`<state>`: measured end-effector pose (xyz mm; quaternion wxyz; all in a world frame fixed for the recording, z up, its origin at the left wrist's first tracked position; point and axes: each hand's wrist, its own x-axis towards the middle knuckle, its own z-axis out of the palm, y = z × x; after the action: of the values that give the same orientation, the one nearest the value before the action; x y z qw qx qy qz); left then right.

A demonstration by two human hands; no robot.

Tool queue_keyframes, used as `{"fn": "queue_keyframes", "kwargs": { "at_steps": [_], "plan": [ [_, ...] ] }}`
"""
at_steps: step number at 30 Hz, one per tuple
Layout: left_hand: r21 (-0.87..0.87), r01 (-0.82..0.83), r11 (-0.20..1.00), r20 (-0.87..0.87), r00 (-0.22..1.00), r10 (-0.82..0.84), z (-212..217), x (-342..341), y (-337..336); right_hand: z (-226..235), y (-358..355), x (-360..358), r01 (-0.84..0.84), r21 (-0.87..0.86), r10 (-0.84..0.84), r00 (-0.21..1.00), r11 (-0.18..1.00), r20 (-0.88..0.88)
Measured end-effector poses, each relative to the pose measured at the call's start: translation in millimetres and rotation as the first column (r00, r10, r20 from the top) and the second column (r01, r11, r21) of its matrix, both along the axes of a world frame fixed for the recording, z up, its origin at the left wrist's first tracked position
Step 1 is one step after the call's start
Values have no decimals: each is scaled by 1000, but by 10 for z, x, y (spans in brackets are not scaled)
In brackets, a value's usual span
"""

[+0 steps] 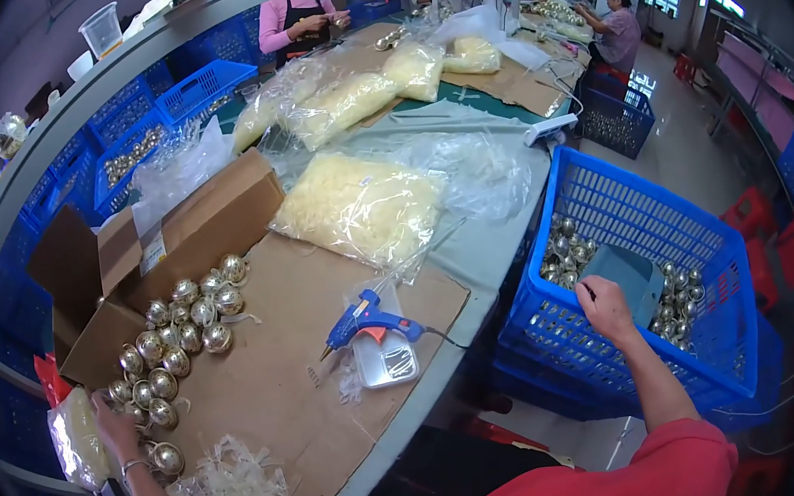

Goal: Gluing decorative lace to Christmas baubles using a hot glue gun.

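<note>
On the right, my right hand (608, 310) is closed round the near rim of a grey-blue plastic bin (624, 279). That bin sits tilted inside a large blue crate (640, 186), among many shiny gold balls (682, 299). At the far left, my left hand (118, 429) reaches to the outer edge of a cluster of gold ornament balls (160, 381) on the cardboard, beside a clear bag of pale filling (78, 439). Its fingers are small and partly hidden, so whether they grip a ball does not show.
A blue glue gun (366, 322) rests on a small clear box (386, 362). Clear plastic scraps (234, 492) lie near my left forearm. An open carton (189, 223) and a bag of yellowish strips (361, 208) stand behind. Other people work at the far tables.
</note>
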<state>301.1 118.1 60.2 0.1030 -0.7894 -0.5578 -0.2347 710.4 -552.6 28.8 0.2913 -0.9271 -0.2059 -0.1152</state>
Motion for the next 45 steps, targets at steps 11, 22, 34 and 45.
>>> {"fn": "queue_keyframes", "kwargs": {
  "at_steps": [11, 22, 34, 45],
  "plan": [
    [-46, 572, 819, 964, 240, -113, 963, 649, -1376, 227, -4, -79, -41, 114, 65, 973, 993, -222],
    [-179, 983, -47, 521, 136, 843, -242, 1155, -4574, 219, -90, -86, -62, 82, 77, 977, 995, -198],
    [-543, 836, 78, 599, 321, 733, -337, 1122, -4998, 239, 463, -1329, -579, 546, 790, 520, 605, -324],
    [-568, 761, 314, 653, 185, 734, -839, 186, -5011, -464, 1245, -2464, -831, 494, 893, 10, 258, -450]
  ]
}}
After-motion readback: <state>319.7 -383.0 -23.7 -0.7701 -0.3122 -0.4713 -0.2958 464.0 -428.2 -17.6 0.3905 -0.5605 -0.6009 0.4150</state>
